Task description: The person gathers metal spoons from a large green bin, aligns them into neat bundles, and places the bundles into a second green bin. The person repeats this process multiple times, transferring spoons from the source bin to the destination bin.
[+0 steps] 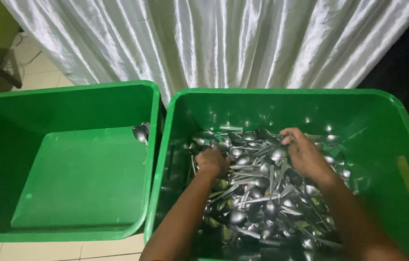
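1. A heap of steel spoons [257, 188] is seen filling the right green plastic tub [383, 145].
2. The left hand [211, 162] is curled into the heap, knuckles up; what it grips cannot be told.
3. The right hand [306, 154] is laid over the spoons, fingers bent downward among them.
4. A few spoons [141, 131] are propped against the wall of the left green tub [69, 96], backed by a white curtain [214, 43].
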